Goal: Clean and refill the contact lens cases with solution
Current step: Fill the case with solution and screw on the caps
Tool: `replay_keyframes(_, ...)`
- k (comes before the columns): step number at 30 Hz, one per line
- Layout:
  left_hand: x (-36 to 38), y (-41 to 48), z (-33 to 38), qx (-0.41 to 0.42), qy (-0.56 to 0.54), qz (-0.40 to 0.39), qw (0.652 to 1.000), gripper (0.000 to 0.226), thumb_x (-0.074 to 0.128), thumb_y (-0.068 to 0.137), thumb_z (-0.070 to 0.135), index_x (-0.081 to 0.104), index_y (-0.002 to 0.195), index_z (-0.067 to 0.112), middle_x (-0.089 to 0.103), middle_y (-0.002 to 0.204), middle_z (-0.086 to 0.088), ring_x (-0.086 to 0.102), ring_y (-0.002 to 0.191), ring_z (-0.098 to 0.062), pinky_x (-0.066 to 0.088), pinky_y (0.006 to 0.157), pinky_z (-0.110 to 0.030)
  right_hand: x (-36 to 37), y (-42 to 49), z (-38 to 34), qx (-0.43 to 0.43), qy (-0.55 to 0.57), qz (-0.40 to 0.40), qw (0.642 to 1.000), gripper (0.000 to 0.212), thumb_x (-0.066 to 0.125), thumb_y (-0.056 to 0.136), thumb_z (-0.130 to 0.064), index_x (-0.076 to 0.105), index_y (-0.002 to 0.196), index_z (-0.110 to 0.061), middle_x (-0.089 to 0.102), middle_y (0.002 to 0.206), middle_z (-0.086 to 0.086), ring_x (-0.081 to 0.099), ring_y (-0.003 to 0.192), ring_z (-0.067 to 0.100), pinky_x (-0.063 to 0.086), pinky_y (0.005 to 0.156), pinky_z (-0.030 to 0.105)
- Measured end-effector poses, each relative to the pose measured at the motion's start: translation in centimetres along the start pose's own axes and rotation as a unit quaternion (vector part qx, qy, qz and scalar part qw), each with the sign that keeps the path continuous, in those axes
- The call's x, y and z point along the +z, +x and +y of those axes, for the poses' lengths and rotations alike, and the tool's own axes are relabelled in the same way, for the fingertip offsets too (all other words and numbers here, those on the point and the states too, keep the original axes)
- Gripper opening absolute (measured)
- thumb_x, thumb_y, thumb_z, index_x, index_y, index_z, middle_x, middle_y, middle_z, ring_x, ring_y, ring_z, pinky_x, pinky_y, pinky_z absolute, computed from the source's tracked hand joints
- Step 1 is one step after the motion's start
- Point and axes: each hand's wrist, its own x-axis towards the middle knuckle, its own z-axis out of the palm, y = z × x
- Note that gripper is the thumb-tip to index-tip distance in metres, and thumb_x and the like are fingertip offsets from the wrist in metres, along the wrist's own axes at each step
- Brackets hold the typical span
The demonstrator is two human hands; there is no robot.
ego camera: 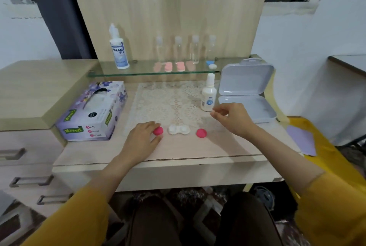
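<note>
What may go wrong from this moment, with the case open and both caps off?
The lens case lies uncapped, so dust may fall into its wells.
The right hand hovers beside the small bottle; a careless reach might tip it.
The right pink cap lies loose and might get knocked off the desk.

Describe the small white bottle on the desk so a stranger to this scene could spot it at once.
Find the open grey box on the right of the desk. Just left of it, at the lace mat's right edge, stands the small white bottle. Unlike the taller Dream Eye bottle and the clear bottles on the glass shelf, it stands on the desk itself.
</note>
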Motion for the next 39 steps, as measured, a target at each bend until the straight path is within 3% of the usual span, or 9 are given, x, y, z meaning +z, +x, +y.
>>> replay_keyframes(8,0.9,-0.1,-0.8,0.01,-0.014,0.027,0.999,0.075,0.023,0.076,0.06,0.055,0.127,0.015,0.052,0.133,-0.006,0.046,0.122,-0.025,0.034,0.105,-0.039,-0.8,4.1,-0.2,0.048,-0.015,0.057,0.997,0.037,0.07,0.08,-0.026,0.064,0.105,0.0,0.065,0.107,0.013,0.059,0.095,0.026,0.047,0.085,0.037)
replay_keyframes(13,1.0,-0.1,-1.0,0.008,-0.012,0.028,0.999,0.071,0.025,0.078,0.06,0.053,0.129,0.018,0.05,0.136,-0.002,0.043,0.124,-0.022,0.031,0.105,-0.036,-0.7,6.1,-0.6,0.098,0.005,0.044,0.994,0.053,0.076,0.073,-0.034,0.061,0.107,0.004,0.063,0.11,0.016,0.058,0.101,0.03,0.046,0.086,0.042)
replay_keyframes(19,1.0,-0.1,-1.0,0.01,-0.021,0.03,0.999,0.07,0.024,0.077,0.06,0.052,0.129,0.021,0.05,0.136,0.002,0.042,0.124,-0.019,0.031,0.106,-0.037,-0.1,7.0,-0.5,0.117,0.025,0.03,0.992,0.058,0.078,0.065,-0.046,0.066,0.099,-0.001,0.067,0.101,0.014,0.061,0.094,0.027,0.047,0.086,0.046)
replay_keyframes(24,0.9,-0.1,-0.9,0.01,-0.02,0.031,0.999,0.067,0.027,0.079,0.058,0.052,0.129,0.022,0.049,0.137,0.003,0.042,0.125,-0.018,0.03,0.106,-0.035,0.6,7.0,-0.2,0.122,0.034,0.044,0.991,0.041,0.075,0.067,-0.049,0.065,0.091,-0.017,0.067,0.094,0.001,0.058,0.094,0.019,0.043,0.091,0.043)
replay_keyframes(33,0.9,-0.1,-0.7,0.005,-0.017,0.029,0.999,0.065,0.027,0.08,0.057,0.051,0.13,0.023,0.047,0.138,0.004,0.04,0.126,-0.016,0.027,0.106,-0.032,0.9,6.5,0.3,0.108,0.08,0.078,0.988,0.044,0.077,0.069,-0.04,0.066,0.101,-0.013,0.068,0.099,0.003,0.06,0.094,0.02,0.046,0.088,0.042)
replay_keyframes(39,0.6,-0.3,-0.4,-0.001,-0.051,0.033,0.998,0.069,0.025,0.081,0.061,0.05,0.131,0.022,0.049,0.137,0.003,0.04,0.127,-0.016,0.026,0.107,-0.031,0.8,4.5,0.1,0.059,0.085,0.073,0.992,0.04,0.078,0.068,-0.038,0.067,0.1,-0.016,0.064,0.09,-0.003,0.055,0.081,0.012,0.043,0.073,0.028)
